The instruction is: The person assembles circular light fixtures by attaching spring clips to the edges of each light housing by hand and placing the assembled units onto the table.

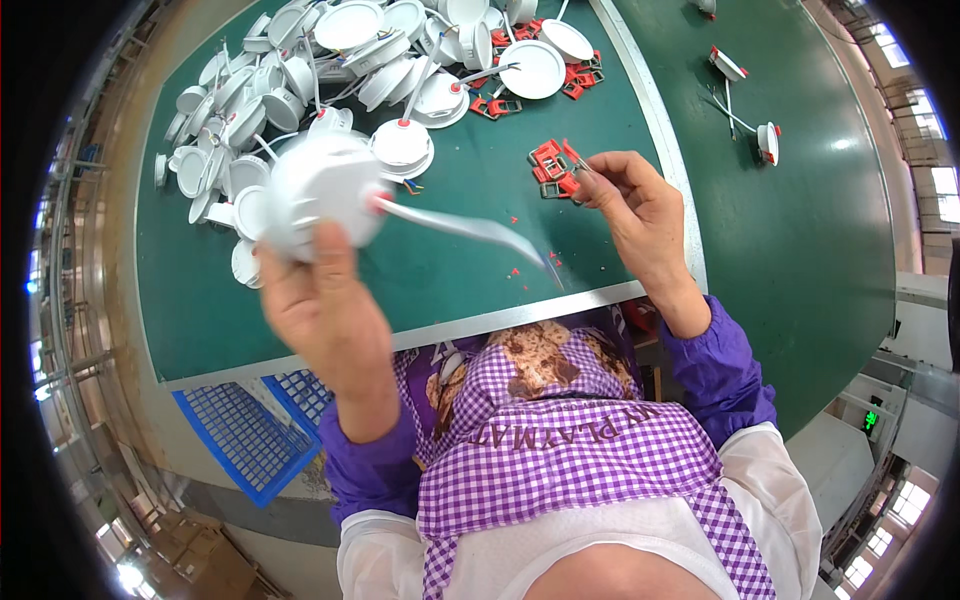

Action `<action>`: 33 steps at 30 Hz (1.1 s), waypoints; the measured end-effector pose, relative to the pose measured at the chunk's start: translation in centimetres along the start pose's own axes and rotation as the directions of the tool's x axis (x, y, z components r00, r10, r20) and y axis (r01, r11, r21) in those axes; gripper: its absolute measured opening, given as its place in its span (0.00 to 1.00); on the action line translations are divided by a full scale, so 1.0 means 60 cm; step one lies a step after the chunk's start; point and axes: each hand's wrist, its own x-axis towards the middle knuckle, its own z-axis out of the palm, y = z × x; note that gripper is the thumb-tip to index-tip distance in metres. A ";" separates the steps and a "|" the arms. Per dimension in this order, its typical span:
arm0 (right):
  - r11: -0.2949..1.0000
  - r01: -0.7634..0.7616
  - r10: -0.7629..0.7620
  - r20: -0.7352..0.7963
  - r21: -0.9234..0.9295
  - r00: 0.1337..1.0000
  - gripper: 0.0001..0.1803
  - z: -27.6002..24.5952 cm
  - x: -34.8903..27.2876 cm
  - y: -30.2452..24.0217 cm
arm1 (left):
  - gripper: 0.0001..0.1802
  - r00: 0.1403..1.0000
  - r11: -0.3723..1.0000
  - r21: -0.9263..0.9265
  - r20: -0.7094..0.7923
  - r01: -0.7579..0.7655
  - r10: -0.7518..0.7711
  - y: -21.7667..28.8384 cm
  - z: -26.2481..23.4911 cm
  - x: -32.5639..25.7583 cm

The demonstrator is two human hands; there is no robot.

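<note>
My left hand (330, 310) is closed around a white round downlight (325, 190), which is blurred by motion above the table. A white cable (460, 222) trails from its red grommet toward the right, with thin bare wires at the end. My right hand (635, 205) has thumb and forefinger pinched on a small red clip (572, 153) with a metal part. Just left of those fingertips lies a small cluster of red clips (548, 165) on the green tabletop. A white downlight (402, 145) with a red grommet lies beyond the held one.
A large heap of white downlights (350, 25) covers the far left of the green table (450, 285). More red clips (580, 78) lie at the back. Red scraps (516, 271) dot the near surface. Two downlights (768, 143) sit on the right-hand belt. A blue basket (240, 430) stands below left.
</note>
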 end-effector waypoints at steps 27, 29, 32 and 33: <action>0.878 0.334 -0.300 0.150 -0.344 0.942 0.07 0.052 -0.029 -0.036 | 0.15 0.838 0.888 0.070 0.306 0.454 -0.452 -0.065 0.054 -0.094; 0.896 0.329 -0.297 0.148 -0.298 0.943 0.08 0.050 -0.022 -0.024 | 0.15 0.836 0.886 0.059 0.308 0.459 -0.454 -0.069 0.052 -0.096; 0.933 0.282 -0.252 0.154 -0.224 0.956 0.09 0.046 -0.028 -0.016 | 0.15 0.806 0.848 -0.007 0.315 0.530 -0.501 -0.071 0.049 -0.104; 0.951 0.240 -0.210 0.162 -0.197 0.964 0.10 0.045 -0.031 -0.016 | 0.15 0.794 0.839 -0.012 0.332 0.544 -0.510 -0.072 0.047 -0.104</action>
